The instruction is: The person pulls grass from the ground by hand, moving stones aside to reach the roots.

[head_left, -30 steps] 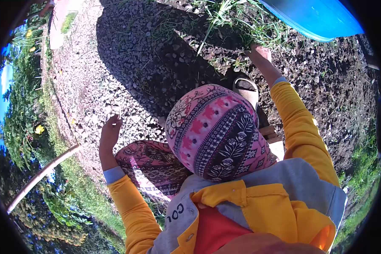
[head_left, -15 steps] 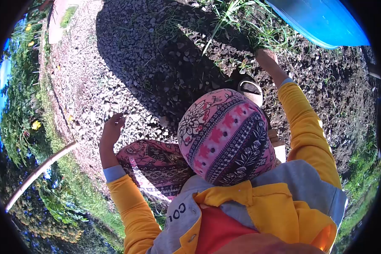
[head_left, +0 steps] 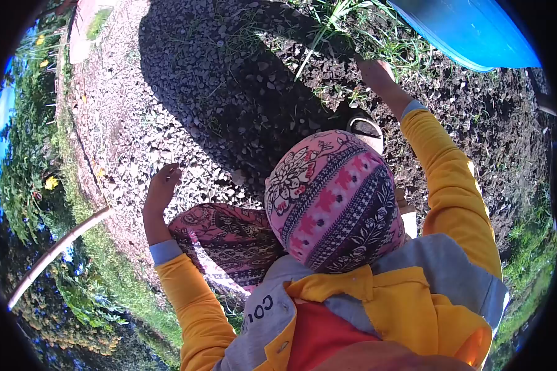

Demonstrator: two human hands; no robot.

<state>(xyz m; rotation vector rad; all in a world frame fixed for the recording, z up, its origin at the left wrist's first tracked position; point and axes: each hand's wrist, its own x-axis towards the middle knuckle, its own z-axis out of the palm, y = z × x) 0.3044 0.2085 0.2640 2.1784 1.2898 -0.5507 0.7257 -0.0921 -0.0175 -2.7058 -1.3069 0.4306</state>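
My right hand reaches to the ground at the edge of a clump of green grass; its fingers are in shadow and hard to make out. Over the pale gravel, beside my patterned trouser leg, hangs my left hand with slightly curled fingers that stand apart and hold nothing. My bent knee in pink patterned cloth lies between the two hands. The tip of a shoe shows just beyond it.
A blue object curves in at the upper right. Dark, stony soil lies to the right. At the left, a pale curved pole crosses grass and flowering plants.
My right hand has moved a little to the left and up, towards the shadowed grass. My left hand has shifted only slightly.
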